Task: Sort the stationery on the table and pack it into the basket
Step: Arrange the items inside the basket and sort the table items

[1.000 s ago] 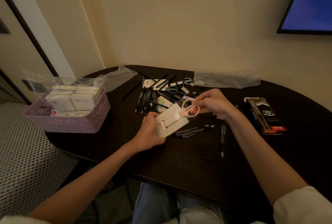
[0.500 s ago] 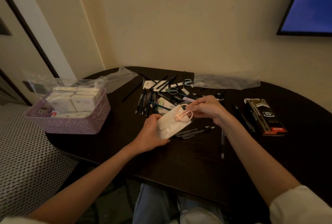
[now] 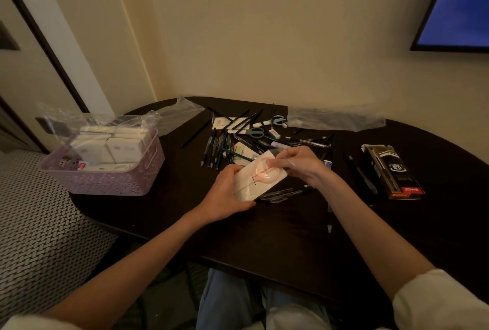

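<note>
1. Scissors (image 3: pixel 266 174), pink-handled, lie against a white card packet (image 3: pixel 258 180) held above the dark table (image 3: pixel 277 245).
2. Left hand (image 3: pixel 227 194) grips the packet's lower edge, fingers curled round it.
3. Right hand (image 3: pixel 299 164) pinches the scissor handle.
4. Basket (image 3: pixel 111 178) sits well left, holding white boxes.

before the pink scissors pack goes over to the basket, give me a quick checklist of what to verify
1. Left hand grips the white card pack: ok.
2. Right hand pinches the pack's far end at the pink-handled scissors: ok.
3. Scissors fully seated in the pack: cannot tell, film glare hides it.
4. Room in the lilac perforated plastic basket: not ok, white boxes and a clear bag fill the top.
5. Path leftward over the dark round table to the basket: ok, bare tabletop.
6. Loose pens lying right beside the pack: cannot tell whether they will snag.
</note>
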A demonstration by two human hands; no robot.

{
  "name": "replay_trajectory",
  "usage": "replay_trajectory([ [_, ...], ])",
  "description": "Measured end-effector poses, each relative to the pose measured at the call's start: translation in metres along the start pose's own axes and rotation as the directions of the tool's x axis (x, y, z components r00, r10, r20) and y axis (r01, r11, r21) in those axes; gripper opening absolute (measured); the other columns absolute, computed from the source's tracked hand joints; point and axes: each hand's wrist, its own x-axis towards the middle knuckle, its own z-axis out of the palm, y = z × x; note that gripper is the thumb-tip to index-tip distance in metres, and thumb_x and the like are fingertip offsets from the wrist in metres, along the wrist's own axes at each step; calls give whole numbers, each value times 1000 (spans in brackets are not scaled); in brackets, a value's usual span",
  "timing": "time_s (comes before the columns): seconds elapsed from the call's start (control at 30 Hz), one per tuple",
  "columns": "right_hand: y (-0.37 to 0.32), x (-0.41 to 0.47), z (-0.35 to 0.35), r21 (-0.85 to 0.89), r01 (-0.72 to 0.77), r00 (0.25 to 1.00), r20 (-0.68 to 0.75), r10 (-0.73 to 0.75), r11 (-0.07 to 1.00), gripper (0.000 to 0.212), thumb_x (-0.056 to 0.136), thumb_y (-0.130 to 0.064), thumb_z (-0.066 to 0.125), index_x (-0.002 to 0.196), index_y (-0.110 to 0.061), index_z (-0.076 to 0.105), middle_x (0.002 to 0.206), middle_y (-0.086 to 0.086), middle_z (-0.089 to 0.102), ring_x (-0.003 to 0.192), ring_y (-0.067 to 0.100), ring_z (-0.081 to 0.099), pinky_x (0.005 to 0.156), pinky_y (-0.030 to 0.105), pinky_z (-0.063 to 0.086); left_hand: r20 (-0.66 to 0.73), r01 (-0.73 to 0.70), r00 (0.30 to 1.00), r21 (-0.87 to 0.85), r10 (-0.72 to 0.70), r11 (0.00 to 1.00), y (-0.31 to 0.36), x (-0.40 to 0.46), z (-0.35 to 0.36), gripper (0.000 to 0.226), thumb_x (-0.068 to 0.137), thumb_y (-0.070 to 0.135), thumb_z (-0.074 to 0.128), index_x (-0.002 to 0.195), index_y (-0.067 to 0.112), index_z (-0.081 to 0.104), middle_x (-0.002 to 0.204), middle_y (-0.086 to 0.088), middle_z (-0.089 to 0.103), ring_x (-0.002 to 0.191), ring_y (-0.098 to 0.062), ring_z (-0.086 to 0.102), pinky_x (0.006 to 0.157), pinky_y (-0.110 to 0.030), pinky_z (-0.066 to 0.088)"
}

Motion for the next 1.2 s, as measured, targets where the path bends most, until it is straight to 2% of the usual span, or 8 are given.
replay_trajectory([
  [0.17,2,-2,4,237,-18,1000,-12,21,971,34,91,-35,61,106,-6,68,106,8,70,100,21,66,82,32,55,-122,82,989,9,-80,997,-4,1,-3,85,67,31,87,134,14,36,134,0,44,122,-14,44,99,-29,45],
  [0.27,0,-3,10,245,13,999,39,-23,969,42,90,-50,55,102,-12,67,101,5,72,97,18,69,80,30,55,-168,125,979,50,-115,991,-6,1,-5,87,66,33,87,134,13,36,134,-1,44,123,-15,44,101,-32,46],
  [0.5,-15,-7,50,80,319,948,-19,-318,945,15,89,-9,64,103,-7,70,93,5,73,85,13,71,70,20,57,-220,113,969,-29,-116,993,-14,-6,-22,92,61,41,87,132,14,36,131,1,46,119,-13,46,95,-30,47],
  [0.63,-35,-1,74,-66,543,839,4,-544,837,14,87,-6,65,100,-7,71,84,-5,71,78,2,70,69,17,55,-378,-23,922,-277,-87,961,-11,-8,-69,57,76,37,76,123,18,51,117,8,56,106,-8,57,90,-29,51],
  [0.73,-43,0,91,-217,683,728,120,-675,698,15,87,-9,67,101,-9,73,89,-3,72,84,2,69,75,20,56,-457,-124,889,-287,-22,950,-12,-15,-106,47,78,33,73,121,21,57,113,12,60,105,-3,58,89,-27,51],
  [0.9,-20,-6,110,-330,725,687,286,-668,605,17,87,-13,68,103,-13,74,92,-10,71,88,-2,67,78,14,51,-355,-172,927,-122,119,977,-26,-42,-111,29,77,28,76,104,23,68,99,11,69,95,-7,64,81,-33,54],
  [1.03,4,-15,115,-329,703,711,298,-637,631,19,86,-14,69,104,-14,75,97,-5,74,92,0,67,86,21,53,-364,-203,917,-80,161,976,-41,-64,-94,12,78,17,77,87,21,70,85,7,70,80,-11,66,73,-39,55],
  [1.2,39,-30,111,-307,666,745,301,-595,680,22,80,-12,75,101,-12,75,104,-1,73,101,3,66,97,29,50,-251,-226,946,-63,203,972,-52,-88,-70,10,76,15,79,83,10,73,84,2,70,80,-11,64,74,-31,54],
])
